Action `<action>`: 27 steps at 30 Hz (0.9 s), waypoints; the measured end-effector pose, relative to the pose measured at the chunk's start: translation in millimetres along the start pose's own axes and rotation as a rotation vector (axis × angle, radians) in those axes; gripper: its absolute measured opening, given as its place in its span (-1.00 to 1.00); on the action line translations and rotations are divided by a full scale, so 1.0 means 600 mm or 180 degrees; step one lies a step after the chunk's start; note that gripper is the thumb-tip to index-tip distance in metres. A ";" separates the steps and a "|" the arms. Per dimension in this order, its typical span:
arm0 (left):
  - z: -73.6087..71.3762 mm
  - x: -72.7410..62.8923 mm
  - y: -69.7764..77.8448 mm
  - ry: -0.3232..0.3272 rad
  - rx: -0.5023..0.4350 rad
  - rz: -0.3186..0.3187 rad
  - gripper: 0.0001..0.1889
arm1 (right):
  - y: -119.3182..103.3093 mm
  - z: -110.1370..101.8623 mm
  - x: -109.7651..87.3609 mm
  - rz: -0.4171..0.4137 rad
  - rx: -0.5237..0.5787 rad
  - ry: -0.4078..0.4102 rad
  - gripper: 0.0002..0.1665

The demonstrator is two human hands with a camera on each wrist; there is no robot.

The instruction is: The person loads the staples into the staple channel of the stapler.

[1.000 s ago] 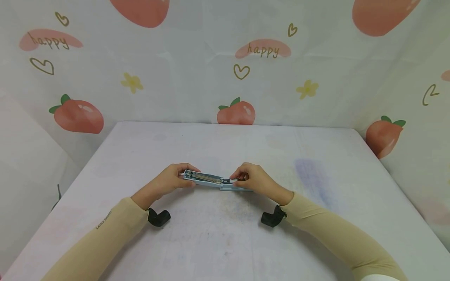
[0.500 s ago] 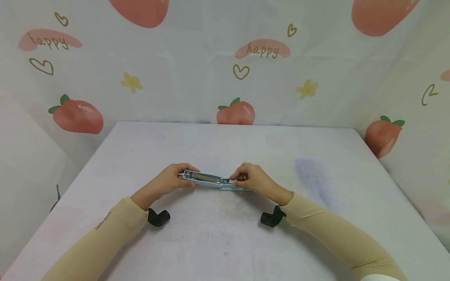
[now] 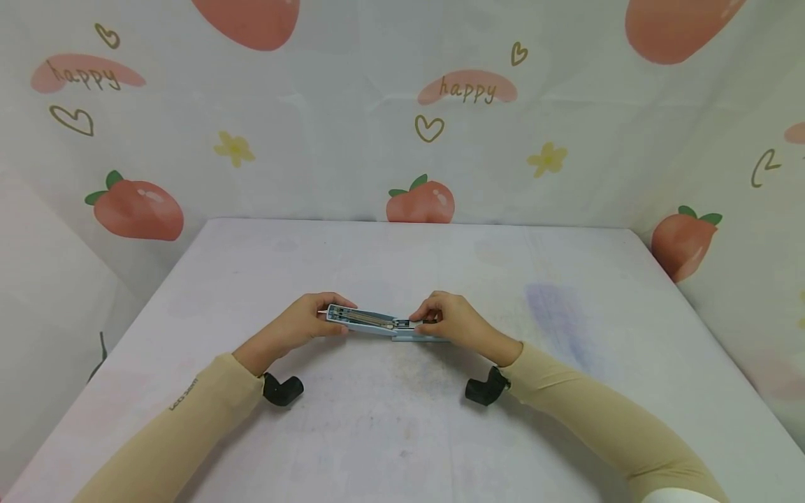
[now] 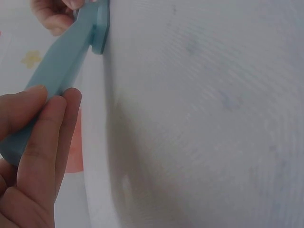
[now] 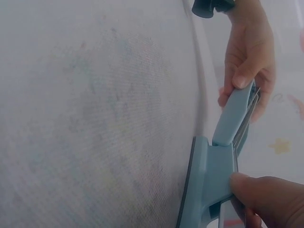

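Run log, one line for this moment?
left hand: grips light-blue stapler, one end | right hand: pinches stapler near its middle | stapler: swung open, inner side showing

In the head view, the person's left sleeve (image 3: 166, 423), at eight o'clock, is beige with small dark lettering (image 3: 183, 395); the right sleeve (image 3: 585, 412), at four o'clock, is beige, creased, ending by white fabric (image 3: 679, 496). Bent black fittings (image 3: 286, 391) jut from both cuffs.

The word "happy" is showing twice on the backdrop cloth (image 3: 352, 175): one pink patch (image 3: 88, 73) is bearing it above and left of the worktop's (image 3: 377, 433) far left corner, another pink patch (image 3: 467, 87) above the far edge. Dark lettering (image 3: 183, 395) is running along the left sleeve (image 3: 170, 436), too small to read.
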State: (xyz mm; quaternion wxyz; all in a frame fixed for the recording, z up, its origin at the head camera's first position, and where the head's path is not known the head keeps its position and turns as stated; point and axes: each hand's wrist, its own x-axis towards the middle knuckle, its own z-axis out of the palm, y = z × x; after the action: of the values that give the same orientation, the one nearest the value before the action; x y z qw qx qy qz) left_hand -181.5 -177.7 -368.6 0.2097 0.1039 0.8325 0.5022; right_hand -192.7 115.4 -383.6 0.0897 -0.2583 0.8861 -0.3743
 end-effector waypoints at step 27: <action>-0.002 0.003 -0.005 0.0000 0.0000 0.0036 -0.53 | 0.000 0.001 0.004 0.0104 0.0006 -0.0041 -0.81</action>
State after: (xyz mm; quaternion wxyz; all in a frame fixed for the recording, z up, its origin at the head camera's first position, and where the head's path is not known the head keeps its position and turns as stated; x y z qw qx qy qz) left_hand -183.6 -179.3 -371.3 0.2068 0.1087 0.8319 0.5033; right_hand -194.3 113.7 -384.2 0.1017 -0.2462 0.8892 -0.3719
